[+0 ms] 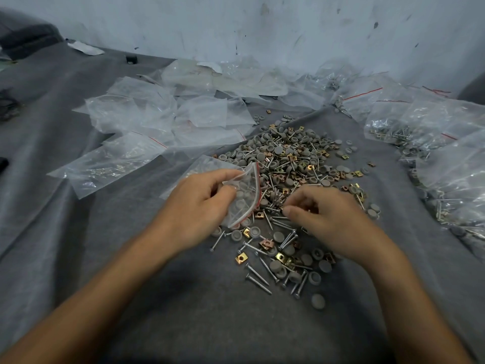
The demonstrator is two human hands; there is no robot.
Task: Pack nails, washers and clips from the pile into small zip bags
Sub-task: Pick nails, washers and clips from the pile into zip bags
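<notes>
A pile (294, 158) of grey round washers, silver nails and brass square clips lies on grey cloth in the middle. My left hand (196, 208) holds a small clear zip bag (245, 198) with a red strip, its mouth turned towards the pile, with several grey washers inside. My right hand (330, 219) rests on the near edge of the pile with fingers curled down among nails; what it pinches is hidden. Loose nails (258, 278), washers and clips (241, 258) are scattered in front of both hands.
Several empty clear bags (136, 111) lie at the back left, one flat bag (105, 166) nearer. Filled bags (420, 122) are heaped at the right. A grey cloth (78, 245) covers the surface, and a scuffed wall (262, 30) stands behind.
</notes>
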